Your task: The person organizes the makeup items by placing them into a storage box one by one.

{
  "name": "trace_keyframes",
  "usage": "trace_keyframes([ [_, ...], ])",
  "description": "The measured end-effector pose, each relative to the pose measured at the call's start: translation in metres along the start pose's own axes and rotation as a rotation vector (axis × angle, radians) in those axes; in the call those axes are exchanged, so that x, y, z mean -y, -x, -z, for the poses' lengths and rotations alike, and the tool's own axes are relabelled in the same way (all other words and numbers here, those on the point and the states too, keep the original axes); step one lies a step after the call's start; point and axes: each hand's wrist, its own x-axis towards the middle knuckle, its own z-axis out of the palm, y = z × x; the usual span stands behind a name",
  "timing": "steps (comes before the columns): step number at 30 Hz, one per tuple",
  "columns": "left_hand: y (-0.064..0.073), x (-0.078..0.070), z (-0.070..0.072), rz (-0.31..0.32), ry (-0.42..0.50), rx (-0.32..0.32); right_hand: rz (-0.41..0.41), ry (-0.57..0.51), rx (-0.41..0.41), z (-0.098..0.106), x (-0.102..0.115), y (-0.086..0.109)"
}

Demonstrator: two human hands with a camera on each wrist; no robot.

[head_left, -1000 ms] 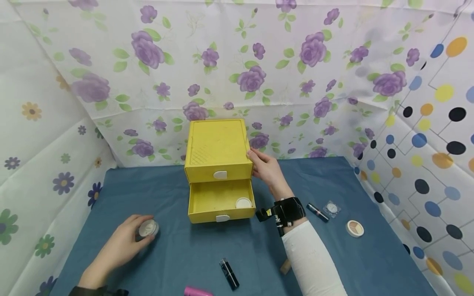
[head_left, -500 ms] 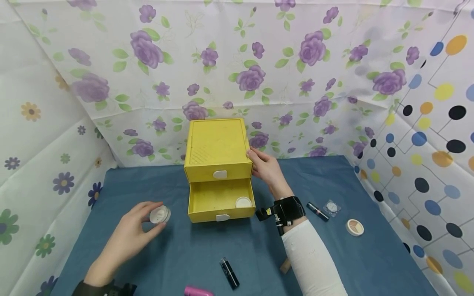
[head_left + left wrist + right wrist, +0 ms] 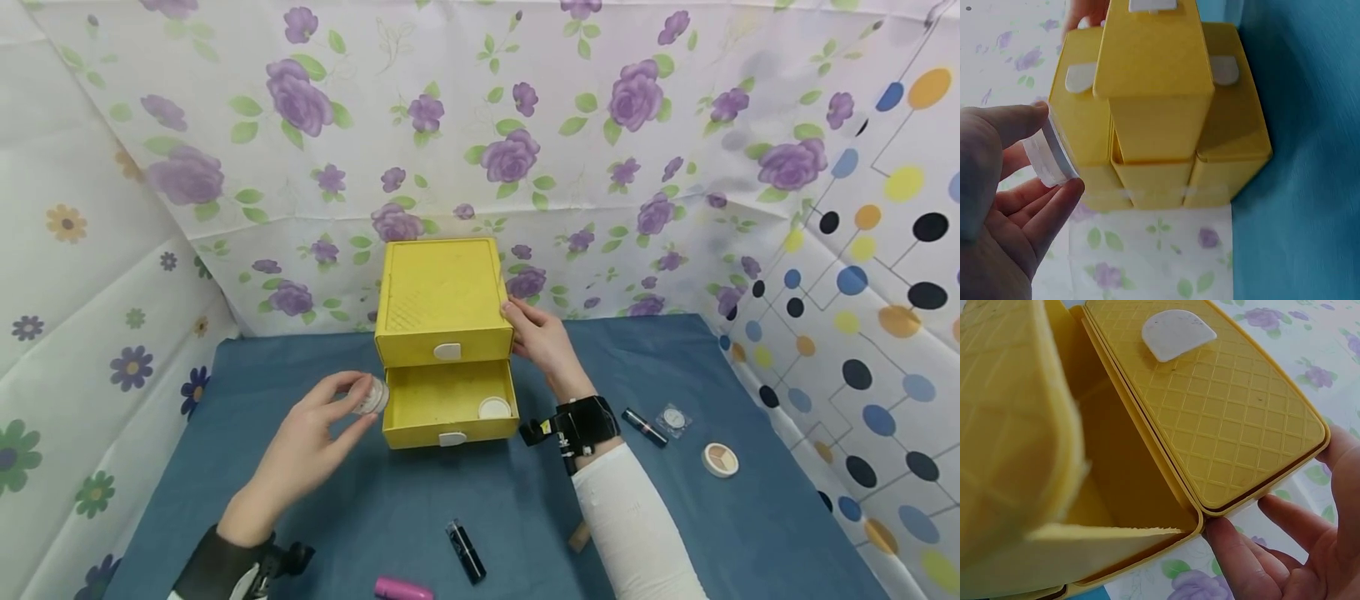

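- While L hand (image 3: 315,437) pinches a small round clear-plastic jar w/ whitish top (image 3: 376,396) betw. thumb & fingertips, jar's tilted, just beside L edge of pulled-out drawer; can't tell if touching.
- Yellow plastic drawer chest (image 3: 442,283), white tab handles, stands on blue cloth (image 3: 360,533) nr floral backdrop (image 3: 450,108).
- Pulled-out yellow drawer (image 3: 423,400) = middle of 3 per L wrist view; flat white round container (image 3: 495,408) in its R front corner.
- R hand (image 3: 547,346) rests on chest's R side, fingers fairly straight agst it.
- To R on cloth: slim dark tube (image 3: 644,427), small clear square case (image 3: 673,420), round tri-colour pan compact (image 3: 721,460).
- Nr front: black tube w/ clear end (image 3: 467,552), pink cylinder (image 3: 403,590); brownish block (image 3: 579,537) partly hidden by white sleeve (image 3: 637,517).
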Motion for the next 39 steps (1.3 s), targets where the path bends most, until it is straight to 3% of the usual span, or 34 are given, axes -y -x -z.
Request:
trace_keyframes([
  [5, -0.007, -0.005, -0.008, -0.019, 0.014, 0.037, -0.002, -0.003, -0.001, 0.000, -0.001, 0.000],
  [18, -0.029, -0.014, -0.025, 0.019, 0.059, 0.176, -0.004, -0.005, -0.004, 0.002, -0.001, -0.002],
  [28, -0.045, -0.017, -0.040, 0.038, 0.028, 0.245, 0.003, -0.003, -0.008, 0.001, -0.004, -0.002],
  [39, -0.064, -0.020, -0.045, 0.093, 0.145, 0.410, -0.016, -0.004, -0.007, 0.003, -0.001, -0.002],
])
